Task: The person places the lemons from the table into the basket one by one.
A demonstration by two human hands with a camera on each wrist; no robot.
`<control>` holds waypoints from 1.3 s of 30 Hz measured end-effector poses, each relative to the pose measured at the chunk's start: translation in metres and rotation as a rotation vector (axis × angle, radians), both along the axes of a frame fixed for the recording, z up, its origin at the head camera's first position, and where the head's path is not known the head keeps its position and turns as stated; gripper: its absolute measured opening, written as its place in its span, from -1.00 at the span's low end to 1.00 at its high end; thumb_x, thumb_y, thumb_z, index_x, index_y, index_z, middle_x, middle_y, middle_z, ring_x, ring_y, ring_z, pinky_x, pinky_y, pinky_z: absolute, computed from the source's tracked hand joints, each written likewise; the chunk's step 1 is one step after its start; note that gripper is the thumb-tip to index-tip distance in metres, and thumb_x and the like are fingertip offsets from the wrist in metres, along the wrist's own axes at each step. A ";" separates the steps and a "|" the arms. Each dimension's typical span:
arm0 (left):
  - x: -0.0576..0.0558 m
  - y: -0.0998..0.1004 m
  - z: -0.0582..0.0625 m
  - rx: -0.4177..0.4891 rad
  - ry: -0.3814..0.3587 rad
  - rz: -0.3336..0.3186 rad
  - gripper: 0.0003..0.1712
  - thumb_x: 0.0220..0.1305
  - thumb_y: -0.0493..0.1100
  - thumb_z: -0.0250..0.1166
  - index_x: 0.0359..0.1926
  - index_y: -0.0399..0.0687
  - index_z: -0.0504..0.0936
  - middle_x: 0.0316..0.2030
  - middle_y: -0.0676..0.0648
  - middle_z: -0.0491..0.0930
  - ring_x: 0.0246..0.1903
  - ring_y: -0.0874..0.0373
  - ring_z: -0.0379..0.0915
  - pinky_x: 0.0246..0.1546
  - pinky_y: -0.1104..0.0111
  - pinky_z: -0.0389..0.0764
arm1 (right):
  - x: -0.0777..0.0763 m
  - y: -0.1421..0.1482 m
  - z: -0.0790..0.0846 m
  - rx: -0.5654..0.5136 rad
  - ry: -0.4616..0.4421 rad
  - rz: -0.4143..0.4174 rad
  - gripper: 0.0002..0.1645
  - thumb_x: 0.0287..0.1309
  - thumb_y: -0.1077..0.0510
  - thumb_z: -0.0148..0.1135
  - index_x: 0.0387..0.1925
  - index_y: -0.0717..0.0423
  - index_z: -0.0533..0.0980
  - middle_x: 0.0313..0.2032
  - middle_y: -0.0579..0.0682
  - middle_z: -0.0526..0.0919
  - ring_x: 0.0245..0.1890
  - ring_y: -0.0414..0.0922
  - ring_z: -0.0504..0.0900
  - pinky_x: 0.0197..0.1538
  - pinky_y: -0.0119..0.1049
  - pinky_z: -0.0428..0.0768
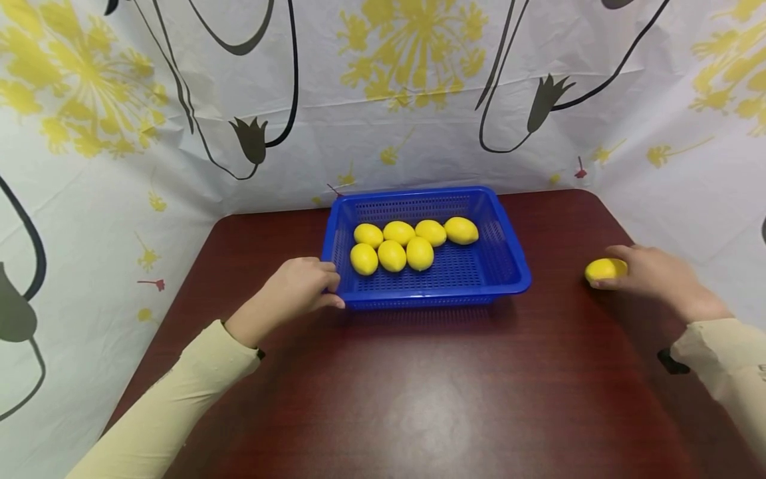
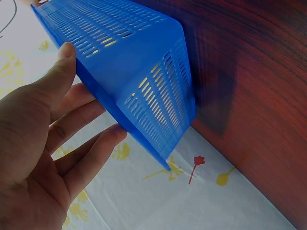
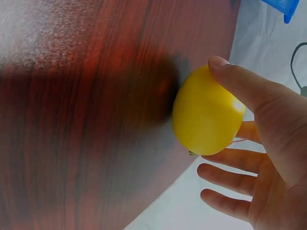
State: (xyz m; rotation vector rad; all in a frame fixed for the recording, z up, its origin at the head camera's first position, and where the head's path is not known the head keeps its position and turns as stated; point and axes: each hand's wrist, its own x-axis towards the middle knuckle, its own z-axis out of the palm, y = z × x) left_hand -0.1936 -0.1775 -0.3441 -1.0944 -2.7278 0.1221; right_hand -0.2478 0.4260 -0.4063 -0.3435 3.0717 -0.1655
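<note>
A blue plastic basket [image 1: 511, 266] with slotted walls stands on the table, holding several yellow lemons [image 1: 391, 256] in two rows toward its left side. At the basket's left front corner, my left hand [image 1: 305, 283] holds the rim. The left wrist view shows the thumb [image 2: 67, 57] on one side of the rim and fingertips on the other. Off to the right, my right hand [image 1: 652, 276] grips a single lemon [image 3: 206, 112] low over the table. Its thumb and forefinger are around the fruit, while the other fingers are spread.
The dark red-brown table [image 1: 413, 379] has rounded far corners. A white sheet [image 1: 371, 153] printed with flowers hangs behind it and along both sides, close to the table's edges. The basket sits near the far edge.
</note>
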 end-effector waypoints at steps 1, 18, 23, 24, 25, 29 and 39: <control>0.000 0.000 0.000 0.000 0.001 0.000 -0.54 0.00 0.25 0.45 -0.62 0.08 0.47 -0.61 0.13 0.35 -0.60 0.23 0.18 -0.52 0.45 0.22 | 0.000 0.000 -0.001 -0.002 0.004 -0.001 0.04 -0.01 -0.46 0.34 0.25 0.22 0.41 0.05 0.36 0.60 -0.06 0.31 0.60 -0.24 0.16 0.53; 0.001 -0.001 0.002 0.004 0.016 -0.006 -0.54 -0.01 0.25 0.46 -0.61 0.07 0.49 -0.61 0.13 0.37 -0.59 0.23 0.17 -0.52 0.45 0.24 | 0.001 -0.001 -0.009 -0.021 0.055 0.014 -0.04 -0.06 -0.41 0.41 0.13 0.24 0.49 -0.09 0.27 0.66 -0.22 0.15 0.62 -0.32 0.04 0.51; 0.001 0.000 0.001 0.006 0.008 -0.006 -0.53 -0.02 0.26 0.45 -0.61 0.06 0.48 -0.61 0.13 0.36 -0.60 0.23 0.16 -0.52 0.45 0.22 | 0.002 -0.001 -0.010 -0.022 0.078 0.027 -0.12 -0.03 -0.36 0.42 0.08 0.24 0.52 -0.13 0.22 0.69 -0.26 0.09 0.60 -0.35 -0.05 0.48; 0.001 0.000 0.001 0.007 0.008 -0.007 -0.53 -0.02 0.26 0.45 -0.61 0.06 0.49 -0.61 0.13 0.36 -0.60 0.23 0.16 -0.52 0.46 0.22 | 0.002 -0.001 -0.011 -0.020 0.082 0.031 -0.14 -0.03 -0.35 0.43 0.07 0.24 0.53 -0.15 0.20 0.69 -0.28 0.07 0.60 -0.36 -0.08 0.46; 0.001 0.000 0.001 0.008 0.008 -0.007 -0.53 -0.03 0.26 0.45 -0.61 0.06 0.49 -0.62 0.13 0.36 -0.60 0.23 0.16 -0.53 0.46 0.22 | 0.002 -0.001 -0.011 -0.021 0.086 0.031 -0.16 -0.03 -0.34 0.43 0.05 0.22 0.54 -0.17 0.18 0.70 -0.29 0.06 0.60 -0.36 -0.09 0.46; 0.001 0.001 0.000 0.009 0.017 -0.008 -0.54 -0.04 0.26 0.46 -0.61 0.06 0.50 -0.61 0.14 0.37 -0.60 0.23 0.16 -0.53 0.46 0.24 | 0.002 -0.001 -0.012 -0.016 0.089 0.036 -0.19 -0.03 -0.35 0.43 0.02 0.20 0.55 -0.20 0.14 0.70 -0.31 0.04 0.58 -0.39 -0.13 0.43; 0.001 0.001 0.001 -0.003 -0.001 0.003 -0.55 0.00 0.25 0.44 -0.61 0.07 0.50 -0.61 0.13 0.37 -0.60 0.23 0.17 -0.52 0.46 0.23 | 0.002 -0.001 -0.006 -0.028 0.083 0.033 -0.18 -0.05 -0.31 0.46 0.05 0.23 0.55 -0.20 0.16 0.71 -0.29 0.07 0.60 -0.37 -0.13 0.44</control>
